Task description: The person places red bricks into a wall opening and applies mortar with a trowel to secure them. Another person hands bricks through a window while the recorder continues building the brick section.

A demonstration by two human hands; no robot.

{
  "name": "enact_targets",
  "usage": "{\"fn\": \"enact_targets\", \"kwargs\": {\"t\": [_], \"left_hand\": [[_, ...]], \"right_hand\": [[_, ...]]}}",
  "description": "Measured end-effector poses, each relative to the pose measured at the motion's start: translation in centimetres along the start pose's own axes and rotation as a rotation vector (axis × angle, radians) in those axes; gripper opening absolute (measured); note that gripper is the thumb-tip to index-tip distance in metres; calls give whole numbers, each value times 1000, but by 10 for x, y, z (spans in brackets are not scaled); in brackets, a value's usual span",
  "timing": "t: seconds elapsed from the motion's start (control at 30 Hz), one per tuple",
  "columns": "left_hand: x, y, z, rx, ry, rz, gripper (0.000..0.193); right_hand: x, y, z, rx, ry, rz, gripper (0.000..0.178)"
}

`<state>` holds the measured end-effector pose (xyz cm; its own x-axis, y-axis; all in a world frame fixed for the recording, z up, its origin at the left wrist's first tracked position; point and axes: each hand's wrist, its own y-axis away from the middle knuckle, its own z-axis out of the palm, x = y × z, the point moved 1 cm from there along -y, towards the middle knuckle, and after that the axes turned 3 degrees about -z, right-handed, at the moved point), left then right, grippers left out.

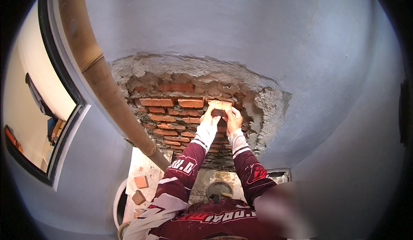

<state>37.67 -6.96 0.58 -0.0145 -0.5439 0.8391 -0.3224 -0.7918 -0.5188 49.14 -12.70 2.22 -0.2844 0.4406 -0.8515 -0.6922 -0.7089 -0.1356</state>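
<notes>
I see both hands raised together against the wall. The left hand and the right hand are holding one pale orange brick piece between them. The fingers of each hand are curled around an end of the piece, the left ones at its left end and the right ones at its right end and under it, so both are grasping it. The piece sits at the upper row of the exposed red brick masonry, just below the rough grey mortar edge of the broken opening in the smooth grey plastered wall. I cannot tell if the piece already rests on the bricks under it or is only pressed to them.

The sleeves are dark red with white stripes. To the left of the hands a thick tan pipe runs diagonally down across the wall. Farther left is a window with a dark frame. Below, near the pipe's lower end, a pale flat board carries some loose red brick fragments. Between the forearms, low down, a round grey opening is visible.
</notes>
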Motion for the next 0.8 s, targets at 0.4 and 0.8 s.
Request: {"fn": "enact_targets", "kwargs": {"t": [0.4,0.8], "left_hand": [[26,-16,-1,7,-164,-100,53],[16,-39,23,354,984,-874,43]], "right_hand": [[3,-20,4,38,-22,31,50],[22,-26,2,167,120,-155,39]]}}
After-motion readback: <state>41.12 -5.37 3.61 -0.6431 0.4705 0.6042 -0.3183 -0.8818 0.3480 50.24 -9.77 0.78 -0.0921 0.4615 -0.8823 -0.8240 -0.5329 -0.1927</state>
